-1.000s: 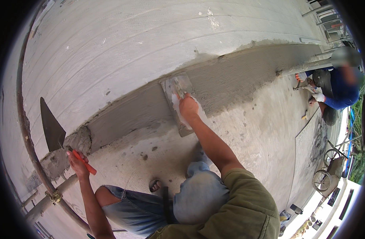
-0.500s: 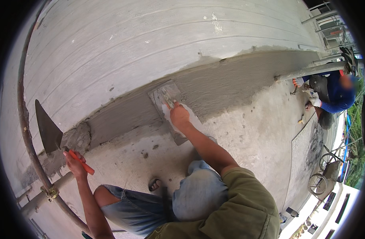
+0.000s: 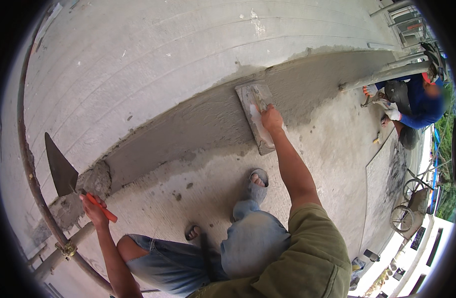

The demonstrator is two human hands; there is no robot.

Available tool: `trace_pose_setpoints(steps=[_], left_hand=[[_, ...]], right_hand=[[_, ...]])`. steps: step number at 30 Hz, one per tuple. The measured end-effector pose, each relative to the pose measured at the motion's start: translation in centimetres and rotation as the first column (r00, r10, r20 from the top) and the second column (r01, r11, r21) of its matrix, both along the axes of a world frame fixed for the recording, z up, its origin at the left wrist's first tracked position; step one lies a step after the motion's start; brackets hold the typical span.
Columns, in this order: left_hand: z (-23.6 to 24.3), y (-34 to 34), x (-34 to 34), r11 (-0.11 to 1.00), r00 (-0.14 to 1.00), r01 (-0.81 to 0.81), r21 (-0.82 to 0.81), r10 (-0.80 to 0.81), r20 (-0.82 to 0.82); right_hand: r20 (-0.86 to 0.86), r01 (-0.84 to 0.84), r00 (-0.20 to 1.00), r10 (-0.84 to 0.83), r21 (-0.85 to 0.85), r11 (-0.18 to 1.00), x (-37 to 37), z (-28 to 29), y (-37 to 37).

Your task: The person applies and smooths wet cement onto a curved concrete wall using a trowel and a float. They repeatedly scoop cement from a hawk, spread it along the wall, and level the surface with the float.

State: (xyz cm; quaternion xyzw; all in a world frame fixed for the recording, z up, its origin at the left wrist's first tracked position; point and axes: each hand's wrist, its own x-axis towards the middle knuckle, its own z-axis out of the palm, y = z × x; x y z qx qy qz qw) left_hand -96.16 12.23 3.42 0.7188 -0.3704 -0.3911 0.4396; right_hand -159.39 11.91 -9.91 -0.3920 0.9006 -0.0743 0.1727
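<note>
My right hand (image 3: 271,119) is closed around the handle of a flat rectangular plastering float (image 3: 250,102). The float's face rests against a band of wet grey mortar (image 3: 198,121) along the foot of the wall. At the left, my left hand (image 3: 94,210) grips the orange handle of a pointed trowel (image 3: 62,169), its dark blade tilted up and away from me. Beyond that hand lies a rough heap of mortar (image 3: 96,180) against the wall's base.
Tied scaffold poles (image 3: 33,184) cross at the left. On the right a co-worker (image 3: 420,104) in blue and white gloves crouches beside another pole (image 3: 382,75). A wheelbarrow (image 3: 414,206) stands farther right. The pale wall (image 3: 138,64) rises ahead over the concrete floor (image 3: 332,164).
My right hand has slid the float to the right and farther along the mortar band, the arm stretching out. The left hand and trowel stay nearly in place. My sandalled right foot now shows.
</note>
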Motion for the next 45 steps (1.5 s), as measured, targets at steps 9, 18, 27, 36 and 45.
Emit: trace_pose_setpoints(steps=[9, 18, 27, 36, 45], left_hand=[[0.2, -0.5, -0.7, 1.0, 1.0, -0.003, 0.024, 0.003, -0.002], [0.0, -0.7, -1.1, 1.0, 1.0, 0.011, 0.022, -0.011, 0.017], [0.7, 0.0, -0.9, 1.0, 0.999, -0.008, 0.005, 0.009, -0.041], [2.1, 1.3, -0.1, 0.999, 0.996, -0.051, -0.006, 0.05, -0.075], [2.3, 2.5, 1.3, 0.99, 0.983, -0.138, -0.018, 0.135, -0.127]], right_hand=[[-0.027, -0.081, 0.996, 0.082, 0.05, 0.996, -6.5, -1.7, -2.1], [0.056, -0.126, 0.99, 0.127, -0.013, 0.992, 0.2, -3.3, -1.5], [0.139, -0.153, 0.977, 0.161, -0.062, 0.986, 8.0, -2.3, -1.4], [0.17, -0.244, 0.951, 0.259, -0.107, 0.964, 16.2, -2.8, -1.1], [0.256, -0.291, 0.925, 0.28, 0.002, 0.957, 23.0, -3.5, -1.5]])
